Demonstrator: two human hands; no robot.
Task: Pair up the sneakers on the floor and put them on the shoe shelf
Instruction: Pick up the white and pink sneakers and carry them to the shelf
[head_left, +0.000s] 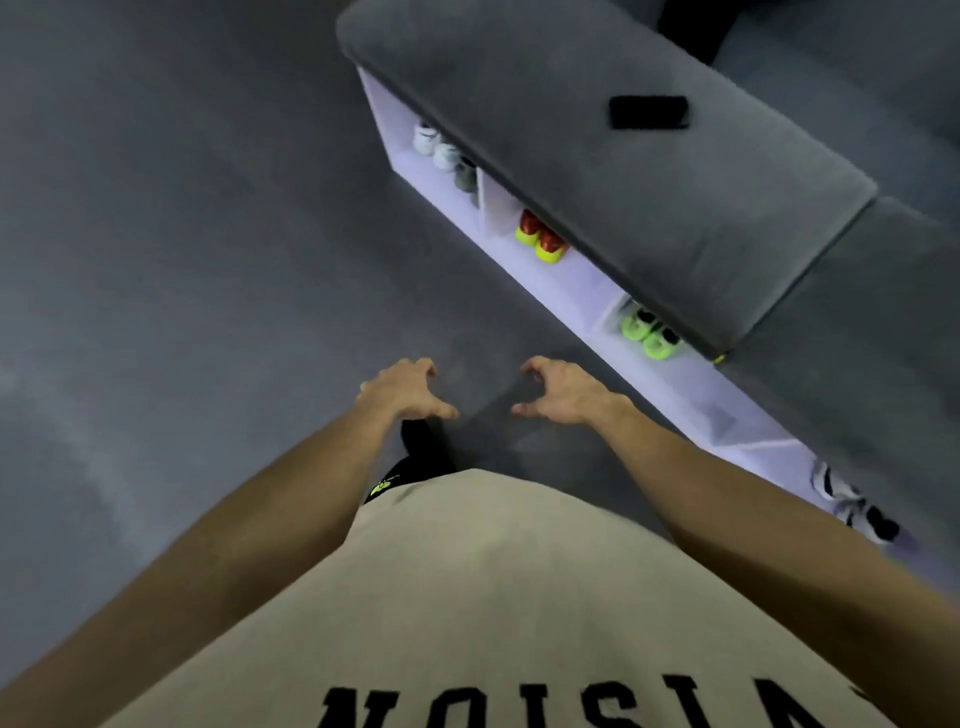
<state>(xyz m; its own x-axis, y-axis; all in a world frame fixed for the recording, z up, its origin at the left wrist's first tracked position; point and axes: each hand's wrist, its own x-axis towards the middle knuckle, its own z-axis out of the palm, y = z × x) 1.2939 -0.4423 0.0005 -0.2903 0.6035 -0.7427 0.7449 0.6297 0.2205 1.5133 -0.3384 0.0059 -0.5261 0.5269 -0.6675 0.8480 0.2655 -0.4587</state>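
A long white shoe shelf runs diagonally under a grey cushioned bench top. Inside it stand a white pair with a grey shoe beside it, a red and yellow pair, a green pair and a white and black pair at the near right end. My left hand and my right hand hover over the bare floor in front of the shelf. Both have curled, spread fingers and hold nothing.
A black flat object lies on the bench top. Grey floor spreads to the left. My beige shirt fills the bottom of the view, with a dark trouser leg below my left hand.
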